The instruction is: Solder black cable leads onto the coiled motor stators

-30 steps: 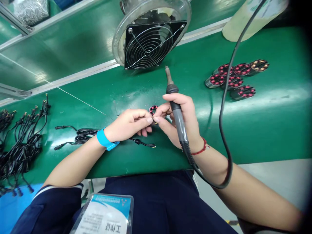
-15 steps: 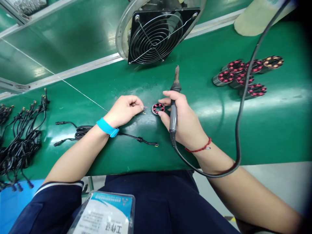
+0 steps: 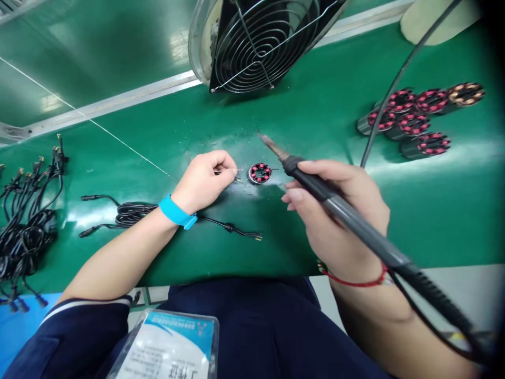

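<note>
Between thumb and fingers, my left hand point(image 3: 211, 176) pinches thin wires point(image 3: 239, 179), whose coloured ends stick out to the right. Just beyond these ends a round motor stator point(image 3: 260, 173) with red windings stands on the green bench, touched by neither hand. My right hand point(image 3: 343, 210) is wrapped round a soldering iron point(image 3: 335, 202), its tip pointing up and left above the bench. Under my left forearm runs a coiled black cable point(image 3: 136, 215); its stripped wire ends point(image 3: 254, 236) lie to the right, nearer to me.
A fan with a wire guard point(image 3: 262, 52) stands at the back of the bench point(image 3: 315, 116). Several stators in metal housings point(image 3: 426, 145) are grouped at the right. Bundled black cables point(image 3: 29, 231) lie at the left. The iron's cord point(image 3: 406, 63) hangs on the right.
My right hand has let go of the stator and moved right and towards me. The soldering iron has swung from upright to slanting left. My left hand has barely moved.
</note>
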`<action>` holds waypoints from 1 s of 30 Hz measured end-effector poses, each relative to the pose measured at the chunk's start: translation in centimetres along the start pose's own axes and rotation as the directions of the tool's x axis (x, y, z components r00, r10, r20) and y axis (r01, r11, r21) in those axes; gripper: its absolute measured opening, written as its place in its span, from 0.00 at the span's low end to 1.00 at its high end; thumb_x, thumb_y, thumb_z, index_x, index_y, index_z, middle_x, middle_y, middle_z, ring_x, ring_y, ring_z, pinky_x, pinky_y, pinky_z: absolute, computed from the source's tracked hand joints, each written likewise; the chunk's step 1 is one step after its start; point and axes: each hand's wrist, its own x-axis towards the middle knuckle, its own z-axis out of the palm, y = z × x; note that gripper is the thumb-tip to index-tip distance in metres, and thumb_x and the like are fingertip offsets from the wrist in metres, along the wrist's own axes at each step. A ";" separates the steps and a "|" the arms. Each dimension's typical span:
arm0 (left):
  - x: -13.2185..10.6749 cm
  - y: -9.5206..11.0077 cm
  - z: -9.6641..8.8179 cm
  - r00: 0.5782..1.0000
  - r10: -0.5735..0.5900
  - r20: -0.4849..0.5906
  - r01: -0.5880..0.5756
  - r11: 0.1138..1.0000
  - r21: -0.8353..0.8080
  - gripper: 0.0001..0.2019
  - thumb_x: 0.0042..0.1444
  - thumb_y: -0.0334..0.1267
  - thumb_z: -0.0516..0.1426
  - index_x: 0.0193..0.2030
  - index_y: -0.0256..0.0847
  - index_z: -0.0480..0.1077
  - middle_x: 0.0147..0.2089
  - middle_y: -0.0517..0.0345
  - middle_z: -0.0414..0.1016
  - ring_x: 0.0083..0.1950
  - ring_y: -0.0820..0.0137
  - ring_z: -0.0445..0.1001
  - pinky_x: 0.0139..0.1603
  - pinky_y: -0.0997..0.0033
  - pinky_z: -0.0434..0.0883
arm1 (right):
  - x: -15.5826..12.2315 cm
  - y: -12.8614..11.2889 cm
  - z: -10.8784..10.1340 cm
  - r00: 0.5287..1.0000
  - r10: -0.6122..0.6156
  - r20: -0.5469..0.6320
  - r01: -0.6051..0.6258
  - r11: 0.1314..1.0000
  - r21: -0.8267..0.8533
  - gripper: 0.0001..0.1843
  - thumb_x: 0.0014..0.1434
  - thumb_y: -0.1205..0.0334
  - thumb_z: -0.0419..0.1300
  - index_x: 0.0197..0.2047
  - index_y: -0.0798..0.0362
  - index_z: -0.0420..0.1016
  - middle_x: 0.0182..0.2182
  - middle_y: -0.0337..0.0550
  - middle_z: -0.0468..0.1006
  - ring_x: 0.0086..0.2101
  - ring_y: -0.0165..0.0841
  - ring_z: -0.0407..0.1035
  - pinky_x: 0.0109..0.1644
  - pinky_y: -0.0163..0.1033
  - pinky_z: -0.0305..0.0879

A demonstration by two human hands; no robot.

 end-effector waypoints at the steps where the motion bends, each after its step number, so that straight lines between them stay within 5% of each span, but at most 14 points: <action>1: 0.0 0.0 0.0 1.000 0.005 -0.003 -0.005 1.000 0.002 0.05 0.51 0.29 0.57 0.25 0.37 0.69 0.24 0.65 0.68 0.27 0.78 0.64 0.29 0.76 0.61 | -0.4 0.4 0.2 0.999 -0.021 -0.042 0.022 1.000 0.019 0.15 0.58 0.63 0.66 0.49 0.44 0.76 0.38 0.39 0.80 0.27 0.29 0.75 0.28 0.37 0.73; 7: 0.0 0.1 0.2 1.000 0.016 -0.015 -0.016 1.000 0.001 0.06 0.51 0.26 0.55 0.25 0.37 0.68 0.24 0.65 0.68 0.26 0.79 0.62 0.29 0.76 0.60 | -1.4 2.4 0.6 0.994 -0.092 -0.065 0.095 0.994 0.046 0.10 0.57 0.61 0.67 0.42 0.48 0.75 0.23 0.32 0.74 0.19 0.28 0.72 0.20 0.34 0.68; 18: -0.1 0.4 0.4 1.000 -0.010 -0.022 0.011 0.999 0.030 0.06 0.51 0.27 0.54 0.25 0.38 0.67 0.25 0.62 0.69 0.28 0.77 0.64 0.31 0.73 0.63 | -1.4 1.2 0.8 0.996 0.065 -0.055 -0.060 0.995 0.081 0.08 0.58 0.57 0.65 0.41 0.44 0.74 0.27 0.37 0.80 0.21 0.33 0.76 0.19 0.38 0.71; 30: -0.1 0.6 0.5 1.000 -0.010 -0.028 0.010 1.000 0.002 0.07 0.51 0.25 0.55 0.24 0.37 0.67 0.24 0.63 0.68 0.26 0.78 0.62 0.31 0.73 0.62 | -1.2 1.1 1.1 0.994 0.039 -0.098 -0.025 0.990 0.140 0.07 0.59 0.57 0.66 0.41 0.45 0.75 0.25 0.36 0.77 0.21 0.32 0.75 0.18 0.37 0.69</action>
